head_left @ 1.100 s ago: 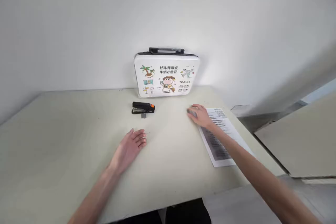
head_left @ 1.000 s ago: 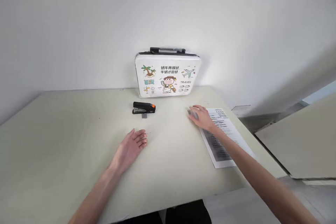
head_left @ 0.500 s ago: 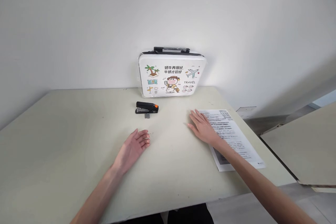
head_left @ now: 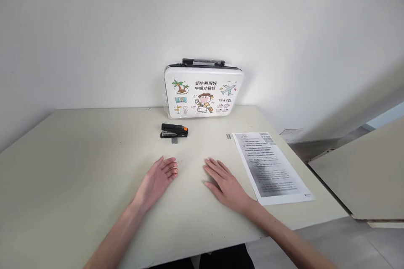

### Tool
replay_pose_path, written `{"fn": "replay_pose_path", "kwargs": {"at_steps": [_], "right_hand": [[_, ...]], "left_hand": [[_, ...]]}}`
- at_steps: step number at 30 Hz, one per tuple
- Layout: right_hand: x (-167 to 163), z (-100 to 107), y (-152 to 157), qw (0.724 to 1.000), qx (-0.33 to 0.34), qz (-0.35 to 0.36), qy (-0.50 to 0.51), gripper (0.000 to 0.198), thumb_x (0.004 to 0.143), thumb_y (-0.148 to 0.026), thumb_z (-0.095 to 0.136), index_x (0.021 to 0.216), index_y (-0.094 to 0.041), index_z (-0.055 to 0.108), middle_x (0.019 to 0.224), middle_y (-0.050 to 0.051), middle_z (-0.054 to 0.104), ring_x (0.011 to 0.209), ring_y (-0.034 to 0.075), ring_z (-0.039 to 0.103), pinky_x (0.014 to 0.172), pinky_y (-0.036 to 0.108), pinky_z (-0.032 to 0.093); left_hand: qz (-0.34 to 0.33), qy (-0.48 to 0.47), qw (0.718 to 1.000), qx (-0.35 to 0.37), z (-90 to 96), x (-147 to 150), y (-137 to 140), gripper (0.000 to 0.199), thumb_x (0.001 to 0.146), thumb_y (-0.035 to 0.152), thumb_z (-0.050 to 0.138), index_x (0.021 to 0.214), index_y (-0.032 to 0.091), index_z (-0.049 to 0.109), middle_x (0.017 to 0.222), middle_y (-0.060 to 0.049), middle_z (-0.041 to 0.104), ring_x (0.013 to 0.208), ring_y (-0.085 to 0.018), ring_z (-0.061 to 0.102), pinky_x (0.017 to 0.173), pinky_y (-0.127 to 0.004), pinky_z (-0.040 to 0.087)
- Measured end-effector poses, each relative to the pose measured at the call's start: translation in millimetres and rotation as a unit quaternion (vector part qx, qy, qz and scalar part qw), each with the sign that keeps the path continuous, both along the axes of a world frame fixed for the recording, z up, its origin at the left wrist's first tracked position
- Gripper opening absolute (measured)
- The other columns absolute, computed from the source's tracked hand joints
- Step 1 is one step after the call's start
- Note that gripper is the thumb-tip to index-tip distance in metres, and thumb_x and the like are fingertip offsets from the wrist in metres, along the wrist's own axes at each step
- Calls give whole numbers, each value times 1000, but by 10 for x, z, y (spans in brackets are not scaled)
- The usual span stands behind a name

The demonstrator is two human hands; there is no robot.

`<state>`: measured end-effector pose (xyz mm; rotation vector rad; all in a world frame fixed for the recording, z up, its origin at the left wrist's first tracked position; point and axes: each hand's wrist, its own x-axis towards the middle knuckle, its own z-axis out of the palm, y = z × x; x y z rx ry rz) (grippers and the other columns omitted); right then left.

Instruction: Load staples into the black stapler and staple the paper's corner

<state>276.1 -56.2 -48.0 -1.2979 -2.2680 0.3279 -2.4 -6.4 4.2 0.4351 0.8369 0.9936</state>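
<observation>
My left hand (head_left: 159, 178) rests on the table on its side, palm turned inward, fingers loosely curved and holding nothing. Palm down, my right hand (head_left: 225, 184) lies on the table with its fingers stretched out and nothing in it. Beyond my left hand is a black stapler (head_left: 174, 130) with an orange button, and a small grey strip of staples (head_left: 174, 141) shows at its near edge. To the right of my right hand lies a printed sheet of paper (head_left: 268, 168). Near the sheet's far left corner sit small grey staple strips (head_left: 229, 136).
A white carrying case (head_left: 205, 92) with cartoon prints and a black handle stands upright at the back against the wall (head_left: 94, 29). The pale table (head_left: 78, 168) ends close to my legs. At the right, past the table's edge, is a pale panel (head_left: 362, 176).
My right hand has come off the paper and moved left and nearer to me, uncovering the sheet and the small staple strips. My left hand stays in place. The view has shifted slightly.
</observation>
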Motion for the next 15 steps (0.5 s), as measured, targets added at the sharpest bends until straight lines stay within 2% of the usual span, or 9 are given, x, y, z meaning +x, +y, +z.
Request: {"fn": "replay_pose_path", "kwargs": {"at_steps": [5, 8, 11, 15], "right_hand": [[9, 39, 37, 1000, -8, 8, -3, 52, 108, -34, 51, 159, -23, 48, 167, 10, 45, 158, 28, 35, 129, 56, 35], [-79, 25, 159, 1000, -12, 4, 17, 47, 107, -34, 53, 153, -25, 55, 164, 9, 50, 156, 28, 41, 128, 55, 38], [-255, -33, 454, 998, -19, -11, 67, 44, 105, -36, 56, 148, -26, 58, 157, 10, 56, 149, 28, 50, 123, 51, 43], [-558, -91, 1069, 986, -7, -68, 150, 52, 102, -34, 56, 153, -24, 49, 151, 14, 58, 142, 28, 54, 121, 49, 45]], "left_hand": [[6, -1, 1000, 0, 10, 12, -9, 28, 104, 33, 60, 104, 10, 76, 95, -12, 68, 86, -20, 65, 84, -33, 58], [7, -2, 1000, 1, 3, 15, -13, 30, 105, 34, 58, 104, 9, 76, 94, -11, 67, 85, -20, 65, 84, -32, 58], [4, -4, 1000, 5, -16, 8, -18, 30, 105, 34, 59, 104, 10, 76, 94, -11, 67, 84, -19, 65, 84, -32, 57], [8, -12, 1000, 8, -46, -10, -32, 29, 104, 35, 61, 104, 10, 76, 94, -10, 67, 85, -19, 65, 85, -32, 56]]}}
